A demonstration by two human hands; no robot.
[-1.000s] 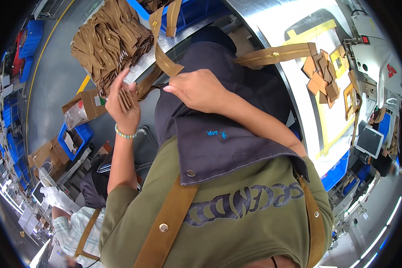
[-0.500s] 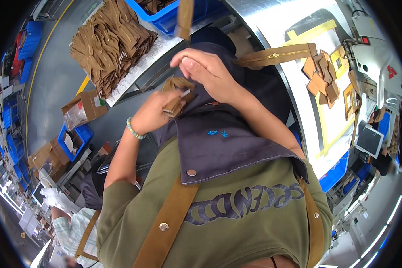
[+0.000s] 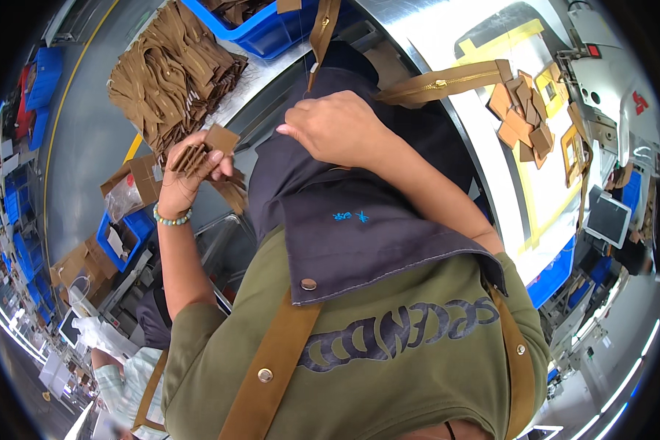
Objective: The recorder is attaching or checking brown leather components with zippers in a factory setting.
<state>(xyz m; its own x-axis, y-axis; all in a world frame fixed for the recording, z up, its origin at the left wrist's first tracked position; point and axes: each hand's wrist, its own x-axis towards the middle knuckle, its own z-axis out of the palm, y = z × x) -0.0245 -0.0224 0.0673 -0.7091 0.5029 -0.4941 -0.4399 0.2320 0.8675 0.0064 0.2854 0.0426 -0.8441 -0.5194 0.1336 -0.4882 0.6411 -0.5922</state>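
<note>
In my left hand (image 3: 183,180), raised on the left near the pile, is a bundle of brown strips (image 3: 192,158); their ends fan out and a tail hangs below the fingers. My right hand (image 3: 337,130) is closed above my dark apron (image 3: 308,176), fingertips pinched together. Whatever lies in that pinch is hidden. Just beyond it hangs a brown zipper strip (image 3: 323,37) with gold teeth, a thin thread beside it. A second zipper strip (image 3: 444,82) reaches from my lap onto the worktable at the right.
A heap of brown zipper strips (image 3: 172,73) lies on the metal table beside a blue bin (image 3: 271,44). On the right worktable (image 3: 491,172) sit brown patches (image 3: 522,114) and yellow frames (image 3: 550,88), near a white sewing machine (image 3: 601,88). A seated person (image 3: 128,381) is at lower left.
My left hand has moved left and away from the right one, carrying the brown bundle. My right hand's fingers have closed, and it has shifted slightly downward.
</note>
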